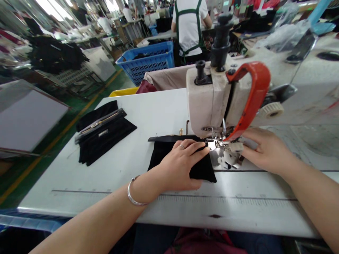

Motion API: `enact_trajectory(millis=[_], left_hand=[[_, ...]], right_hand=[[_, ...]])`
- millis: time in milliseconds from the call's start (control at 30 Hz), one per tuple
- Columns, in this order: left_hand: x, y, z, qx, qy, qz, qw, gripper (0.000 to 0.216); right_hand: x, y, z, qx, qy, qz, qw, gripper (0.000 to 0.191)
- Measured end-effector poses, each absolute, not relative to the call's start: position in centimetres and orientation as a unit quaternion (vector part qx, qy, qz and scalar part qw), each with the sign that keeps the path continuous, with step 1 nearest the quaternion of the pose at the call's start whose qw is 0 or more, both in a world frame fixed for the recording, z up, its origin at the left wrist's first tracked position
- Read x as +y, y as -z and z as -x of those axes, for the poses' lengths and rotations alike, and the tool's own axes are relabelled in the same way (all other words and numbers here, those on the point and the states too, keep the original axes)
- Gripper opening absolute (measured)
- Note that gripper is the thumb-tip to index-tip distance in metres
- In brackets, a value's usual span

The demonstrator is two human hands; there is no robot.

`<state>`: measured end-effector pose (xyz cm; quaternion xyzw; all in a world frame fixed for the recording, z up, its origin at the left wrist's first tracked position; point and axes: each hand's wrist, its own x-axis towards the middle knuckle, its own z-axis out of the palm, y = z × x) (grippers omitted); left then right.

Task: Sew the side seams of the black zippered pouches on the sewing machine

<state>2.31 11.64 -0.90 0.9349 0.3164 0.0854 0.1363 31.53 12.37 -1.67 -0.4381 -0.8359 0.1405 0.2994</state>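
A black fabric piece with a zipper along its far edge [202, 171] lies flat on the sewing machine bed, its right end at the presser foot [221, 143]. My left hand [182, 160] rests on this fabric with fingers stretched toward the foot, a ring and a bangle on it. A gold zipper pull [181, 132] sticks up beyond the far edge. To the right of the foot, my right hand [265, 150] reaches in close beside the sewing machine [205, 102]. Its fingertips are hidden behind the machine parts, so what they touch cannot be seen.
A stack of similar black zippered pieces [106, 139] lies on the left of the white table [127, 180]. A red curved lever [261, 91] arches over the needle area. Beyond the table stand a blue plastic basket [152, 60] and a person in a white shirt [188, 28].
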Motion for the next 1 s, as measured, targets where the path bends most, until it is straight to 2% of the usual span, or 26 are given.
enact_trajectory(millis=[67, 133, 233, 300, 367, 433, 500, 567, 633, 700, 833, 1000], left_hand=[[11.7, 0.8, -2.3, 0.319, -0.091, -0.933, 0.141, 0.086], [12.0, 0.7, -2.2, 0.32, -0.096, -0.93, 0.156, 0.088], [12.9, 0.4, -1.5, 0.307, -0.115, -0.919, 0.218, 0.097], [13.4, 0.1, -0.8, 0.286, -0.148, -0.902, 0.288, 0.081], [13.8, -0.1, -0.3, 0.278, -0.191, -0.874, 0.349, 0.048], [13.7, -0.3, 0.0, 0.311, -0.229, -0.848, 0.364, 0.035], [13.3, -0.6, 0.0, 0.369, -0.249, -0.833, 0.329, 0.032], [12.6, -0.9, -0.4, 0.385, -0.238, -0.845, 0.284, 0.03], [11.8, -1.0, -0.9, 0.338, -0.21, -0.886, 0.238, 0.031], [11.2, -0.7, -1.6, 0.277, -0.186, -0.927, 0.171, 0.031], [11.0, 0.4, -2.3, 0.226, -0.141, -0.963, 0.05, 0.038], [11.4, 0.8, -1.8, 0.191, -0.123, -0.974, 0.024, 0.046]], right_hand=[[12.0, 0.5, -31.8, -0.866, -0.167, 0.397, 0.254, 0.021], [11.7, -0.2, -32.3, -0.888, -0.202, 0.363, 0.196, 0.032], [11.9, 0.1, -32.5, -0.897, -0.235, 0.342, 0.152, 0.04], [12.4, 1.0, -31.9, -0.887, -0.197, 0.378, 0.177, 0.035], [12.8, 2.0, -30.7, -0.859, -0.103, 0.448, 0.223, 0.028], [12.7, 2.4, -29.6, -0.846, -0.01, 0.471, 0.248, 0.024], [11.8, 2.1, -28.7, -0.876, 0.016, 0.414, 0.248, 0.019], [10.4, 1.6, -28.2, -0.915, -0.03, 0.325, 0.236, 0.02], [9.2, 1.3, -27.6, -0.936, -0.099, 0.265, 0.209, 0.029], [8.5, 1.5, -27.1, -0.941, -0.135, 0.243, 0.191, 0.028], [8.4, 2.6, -26.1, -0.943, -0.074, 0.228, 0.231, 0.012], [8.7, 2.4, -26.0, -0.939, -0.061, 0.221, 0.258, 0.018]])
